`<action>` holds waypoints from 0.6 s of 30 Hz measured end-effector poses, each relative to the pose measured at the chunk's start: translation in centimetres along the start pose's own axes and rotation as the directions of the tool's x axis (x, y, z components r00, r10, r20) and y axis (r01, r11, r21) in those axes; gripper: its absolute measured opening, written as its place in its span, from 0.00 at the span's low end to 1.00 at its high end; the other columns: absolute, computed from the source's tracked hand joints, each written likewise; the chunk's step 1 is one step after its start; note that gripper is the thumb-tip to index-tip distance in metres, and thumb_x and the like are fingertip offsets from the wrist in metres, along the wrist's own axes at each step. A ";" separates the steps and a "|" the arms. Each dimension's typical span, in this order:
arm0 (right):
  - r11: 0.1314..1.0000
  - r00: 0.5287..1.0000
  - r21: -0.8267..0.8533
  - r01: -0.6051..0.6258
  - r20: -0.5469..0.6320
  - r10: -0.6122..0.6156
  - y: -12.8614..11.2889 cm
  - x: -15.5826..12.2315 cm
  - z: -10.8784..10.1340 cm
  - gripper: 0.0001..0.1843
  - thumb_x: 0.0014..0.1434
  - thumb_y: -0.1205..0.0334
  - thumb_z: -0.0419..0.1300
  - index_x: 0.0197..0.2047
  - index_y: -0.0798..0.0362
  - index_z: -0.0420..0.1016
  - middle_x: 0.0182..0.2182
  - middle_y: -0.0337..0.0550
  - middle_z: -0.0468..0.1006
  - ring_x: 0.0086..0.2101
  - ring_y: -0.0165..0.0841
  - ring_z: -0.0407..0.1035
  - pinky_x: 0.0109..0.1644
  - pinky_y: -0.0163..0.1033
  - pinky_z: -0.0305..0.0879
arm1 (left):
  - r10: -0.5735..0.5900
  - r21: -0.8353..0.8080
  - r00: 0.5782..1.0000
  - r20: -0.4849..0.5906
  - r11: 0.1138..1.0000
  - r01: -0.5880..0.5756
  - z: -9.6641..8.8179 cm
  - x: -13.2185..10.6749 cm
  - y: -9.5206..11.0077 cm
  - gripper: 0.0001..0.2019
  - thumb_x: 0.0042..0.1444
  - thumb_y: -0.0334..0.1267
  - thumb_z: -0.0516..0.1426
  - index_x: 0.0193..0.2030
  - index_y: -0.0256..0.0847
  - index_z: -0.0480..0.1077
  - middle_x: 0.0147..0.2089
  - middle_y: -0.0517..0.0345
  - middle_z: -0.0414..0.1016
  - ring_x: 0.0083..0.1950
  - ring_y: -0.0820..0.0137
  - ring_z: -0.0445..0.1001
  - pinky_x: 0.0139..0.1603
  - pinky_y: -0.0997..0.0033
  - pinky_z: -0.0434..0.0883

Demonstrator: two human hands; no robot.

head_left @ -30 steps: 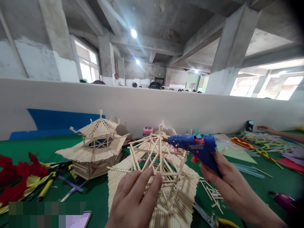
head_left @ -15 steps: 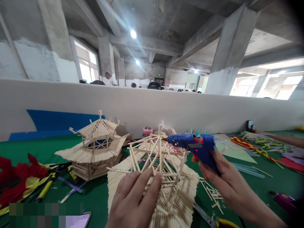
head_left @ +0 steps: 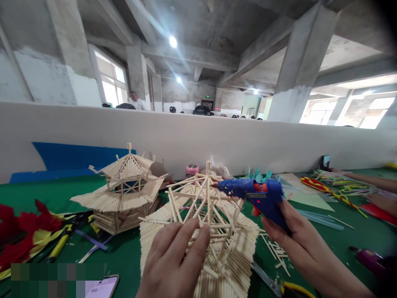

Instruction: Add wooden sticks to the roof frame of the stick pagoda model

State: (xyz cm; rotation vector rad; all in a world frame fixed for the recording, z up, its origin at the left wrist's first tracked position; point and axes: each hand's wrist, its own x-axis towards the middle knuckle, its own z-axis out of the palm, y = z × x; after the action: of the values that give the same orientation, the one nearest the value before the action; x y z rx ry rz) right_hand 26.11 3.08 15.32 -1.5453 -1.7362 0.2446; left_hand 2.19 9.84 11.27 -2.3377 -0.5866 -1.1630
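Note:
In the middle stands a pavilion model [head_left: 238,252] of thin wooden sticks, its upper roof a bare frame of slanting sticks around a short post. My left hand [head_left: 176,256] grips the near side of this frame, fingers curled over the sticks; the fingertips are partly hidden. With my right hand [head_left: 293,231] I hold a blue hot glue gun [head_left: 251,190] by its handle, the forefinger at the orange trigger. Its nozzle points left, close to the top of the roof frame beside the post. A small red light shows on the gun.
A roofed stick pavilion [head_left: 124,194] stands to the left. Scissors [head_left: 268,279], cut sticks [head_left: 276,250] and a purple-handled tool [head_left: 369,260] lie to the right. A phone [head_left: 104,286] lies front left, near red flowers [head_left: 29,231]. A co-worker's hands [head_left: 383,203] are at far right.
The glue gun's nozzle has tipped slightly downward near the roof top. My left hand keeps its place on the frame. More of the co-worker's hands shows at far right.

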 end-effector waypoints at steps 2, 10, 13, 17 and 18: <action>1.000 1.000 0.002 -0.006 0.005 0.006 0.1 -0.2 0.0 0.20 0.58 0.55 0.46 0.53 0.49 0.52 0.39 0.44 0.70 0.36 0.34 0.64 0.39 0.40 0.63 | -0.014 -0.004 1.000 0.003 1.000 0.014 0.0 -0.1 -0.1 0.16 0.53 0.28 0.49 0.49 0.35 0.65 0.47 0.44 0.66 0.47 0.56 0.62 0.43 0.57 0.63; 0.999 1.000 -0.049 -0.001 -0.010 0.000 0.3 -0.6 0.1 0.20 0.58 0.56 0.47 0.54 0.48 0.52 0.44 0.46 0.69 0.39 0.36 0.65 0.41 0.41 0.64 | 0.001 0.027 1.000 -0.009 1.000 -0.001 0.2 0.0 -0.3 0.16 0.52 0.29 0.51 0.48 0.37 0.66 0.47 0.45 0.67 0.46 0.58 0.63 0.43 0.58 0.64; 0.997 0.999 -0.080 0.009 -0.031 -0.012 0.5 -0.9 0.1 0.23 0.57 0.57 0.48 0.56 0.48 0.50 0.46 0.46 0.68 0.43 0.37 0.64 0.45 0.42 0.63 | -0.043 0.000 0.999 -0.012 0.999 0.043 0.1 0.1 0.0 0.15 0.53 0.29 0.49 0.48 0.38 0.66 0.46 0.46 0.67 0.47 0.59 0.63 0.43 0.58 0.63; 0.995 0.999 -0.096 0.033 -0.024 -0.036 0.0 -1.1 -0.1 0.22 0.57 0.58 0.47 0.55 0.50 0.51 0.45 0.48 0.69 0.42 0.38 0.65 0.44 0.43 0.64 | -0.068 -0.012 0.998 -0.005 0.998 0.068 0.1 0.0 0.1 0.16 0.54 0.28 0.48 0.48 0.39 0.66 0.46 0.47 0.67 0.47 0.58 0.62 0.44 0.57 0.63; 0.995 0.999 -0.091 0.042 -0.013 -0.043 -0.1 -1.1 -0.1 0.20 0.58 0.59 0.47 0.54 0.50 0.52 0.43 0.47 0.70 0.41 0.37 0.65 0.43 0.42 0.64 | -0.052 -0.005 0.999 -0.004 0.999 0.052 0.2 0.0 0.0 0.16 0.53 0.28 0.49 0.48 0.38 0.66 0.46 0.47 0.66 0.46 0.58 0.62 0.44 0.57 0.63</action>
State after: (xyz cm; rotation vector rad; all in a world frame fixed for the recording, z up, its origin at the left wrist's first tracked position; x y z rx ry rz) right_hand 26.03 2.02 15.02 -1.5686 -1.7876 0.1340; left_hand 2.27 9.96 11.19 -2.3369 -0.6474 -1.1931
